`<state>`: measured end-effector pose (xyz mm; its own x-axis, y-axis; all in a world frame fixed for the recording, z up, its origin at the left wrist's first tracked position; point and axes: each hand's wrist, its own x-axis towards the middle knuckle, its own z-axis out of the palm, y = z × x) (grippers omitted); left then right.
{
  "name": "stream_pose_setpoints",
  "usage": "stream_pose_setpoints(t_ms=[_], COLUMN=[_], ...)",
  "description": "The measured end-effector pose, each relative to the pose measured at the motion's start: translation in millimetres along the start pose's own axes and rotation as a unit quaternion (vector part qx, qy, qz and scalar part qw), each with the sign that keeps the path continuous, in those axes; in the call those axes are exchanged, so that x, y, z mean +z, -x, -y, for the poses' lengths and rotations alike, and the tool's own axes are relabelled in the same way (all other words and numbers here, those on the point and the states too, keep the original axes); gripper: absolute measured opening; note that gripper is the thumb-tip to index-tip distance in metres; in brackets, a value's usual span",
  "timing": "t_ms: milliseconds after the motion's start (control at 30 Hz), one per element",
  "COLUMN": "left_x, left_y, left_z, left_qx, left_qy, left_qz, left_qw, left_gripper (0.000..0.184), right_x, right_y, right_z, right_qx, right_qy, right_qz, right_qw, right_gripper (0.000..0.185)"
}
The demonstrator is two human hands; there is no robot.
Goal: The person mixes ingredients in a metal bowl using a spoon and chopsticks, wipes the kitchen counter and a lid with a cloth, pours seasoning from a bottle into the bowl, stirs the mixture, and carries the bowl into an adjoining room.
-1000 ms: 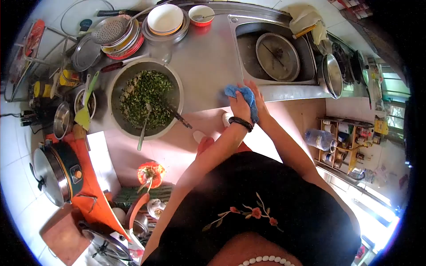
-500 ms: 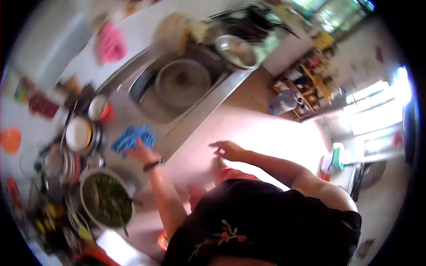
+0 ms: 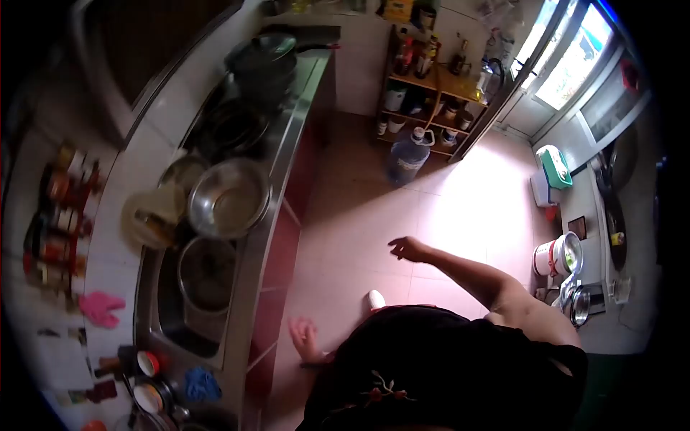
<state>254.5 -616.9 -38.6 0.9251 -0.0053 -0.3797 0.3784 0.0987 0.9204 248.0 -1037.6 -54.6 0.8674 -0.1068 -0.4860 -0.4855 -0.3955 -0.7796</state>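
Observation:
My left hand [image 3: 307, 341] hangs low beside the front of the counter, fingers apart and slightly blurred, holding nothing. A dark band circles its wrist. My right hand [image 3: 407, 248] is out over the floor at arm's length, empty, with its fingers loosely bent and apart. On the counter's near end lies a crumpled blue cloth [image 3: 202, 384], apart from both hands. The sink [image 3: 164, 321] sits farther along, with a round metal basin [image 3: 210, 276] in it. A larger steel bowl [image 3: 228, 199] rests beyond that basin.
A lidded pot [image 3: 262, 57] stands at the counter's far end. Ahead, a wooden shelf [image 3: 431, 82] holds bottles and jars, with a large water jug [image 3: 408, 156] before it. Along the right side are a green tub [image 3: 553, 167] and a white bucket [image 3: 552, 257].
My left hand has let go of the blue cloth, now on the counter, and moved off the counter's edge. The view has swung toward the shelf and door; the right hand stays empty.

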Motion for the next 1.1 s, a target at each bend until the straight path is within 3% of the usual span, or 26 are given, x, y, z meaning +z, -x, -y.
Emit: stream_pose_setpoints(t_ms=[67,100,167,300,500,800,833,867,933,1100], left_x=[41,54,70,111,177,307,312,307,299,308], left_y=[-7,-17,-46,-93,-212,-289,-294,-299,-304,-271], left_z=[-13,-10,0,-22,1,-45,-40,-27,3,69], left_qx=[-0.122,-0.105,-0.07,-0.148,-0.162,-0.174,-0.18,-0.189,-0.208,-0.307], left_qy=[0.017,-0.006,-0.057,-0.074,-0.107,-0.114,-0.104,-0.093,-0.082,-0.072], left_qz=[0.12,0.157,0.23,0.22,0.24,0.255,0.247,0.238,0.213,0.078], left_qw=[0.985,0.982,0.969,0.961,0.951,0.944,0.947,0.948,0.951,0.946], left_gripper=[0.059,0.057,0.053,0.047,0.041,0.041,0.041,0.041,0.04,0.035], right_x=[-64,-96,-140,-203,-270,-428,-454,-472,-513,-629], right_y=[-18,-32,-60,-110,-148,-232,-250,-260,-320,-425], right_z=[-7,-21,-19,-3,4,-5,-14,-6,-45,-90], right_qx=[0.037,0.025,0.058,0.056,0.072,0.0,0.022,-0.016,-0.052,0.029], right_qy=[-0.107,-0.247,-0.297,-0.366,-0.396,-0.355,-0.324,-0.279,-0.25,-0.126], right_qz=[-0.069,-0.069,-0.175,-0.269,-0.327,-0.452,-0.427,-0.438,-0.537,-0.61], right_qw=[0.991,0.966,0.937,0.889,0.855,0.818,0.844,0.854,0.804,0.782], right_gripper=[0.036,0.034,0.033,0.032,0.032,0.054,0.059,0.064,0.072,0.083])
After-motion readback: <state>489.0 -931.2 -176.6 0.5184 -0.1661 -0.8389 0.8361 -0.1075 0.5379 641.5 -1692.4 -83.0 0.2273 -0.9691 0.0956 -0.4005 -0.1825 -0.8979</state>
